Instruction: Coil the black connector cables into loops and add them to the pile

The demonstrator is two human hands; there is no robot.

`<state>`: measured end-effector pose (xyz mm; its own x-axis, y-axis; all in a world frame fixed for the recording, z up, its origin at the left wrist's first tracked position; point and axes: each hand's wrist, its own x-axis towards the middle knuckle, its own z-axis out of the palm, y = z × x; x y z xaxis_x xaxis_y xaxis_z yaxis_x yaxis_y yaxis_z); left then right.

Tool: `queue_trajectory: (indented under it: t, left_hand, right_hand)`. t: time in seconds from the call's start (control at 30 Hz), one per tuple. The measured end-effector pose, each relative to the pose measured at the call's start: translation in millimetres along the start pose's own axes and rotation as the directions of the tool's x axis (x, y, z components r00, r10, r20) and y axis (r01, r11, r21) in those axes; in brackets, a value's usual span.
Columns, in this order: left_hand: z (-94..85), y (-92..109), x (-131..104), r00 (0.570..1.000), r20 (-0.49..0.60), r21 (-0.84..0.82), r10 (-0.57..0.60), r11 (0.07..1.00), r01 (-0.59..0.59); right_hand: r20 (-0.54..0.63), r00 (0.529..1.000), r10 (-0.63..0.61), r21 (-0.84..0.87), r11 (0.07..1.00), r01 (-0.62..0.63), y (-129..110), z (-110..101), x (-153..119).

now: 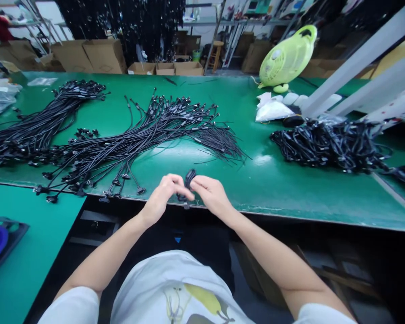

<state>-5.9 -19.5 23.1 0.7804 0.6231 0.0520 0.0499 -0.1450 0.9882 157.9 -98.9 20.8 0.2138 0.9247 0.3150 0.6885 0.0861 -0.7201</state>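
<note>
At mid-frame | right hand [212,194] is pinching coiled cable [190,177]; left hand [164,194] touching, grip unclear | apparently bundling; next needing snug loops

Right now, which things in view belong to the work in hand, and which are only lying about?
Likely in the work:
cable coil, between left hand and right hand
loose cables
thin black strands
cable heap at right

Probably lying about:
fan
white packet
boxes
</note>
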Motion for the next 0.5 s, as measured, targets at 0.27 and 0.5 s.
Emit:
queue_trajectory:
  t: [0.27, 0.5]
  left_hand:
    - [1.1, -2.4, 7.3, 0.99, 0.037, -0.228, -0.139, 0.963, 0.144]
    - [10.5, 0.7, -7.4, 0.996, -0.064, 0.01, -0.056, 0.998, 0.057]
  right_hand:
    - [0.096, 0.937, -0.335, -0.244, 0.905, 0.348, -14.5, 0.7, -20.5]
    - [-0.095, 0.974, -0.205, -0.259, 0.95, 0.175, 4.4, -5.1, -10.2]
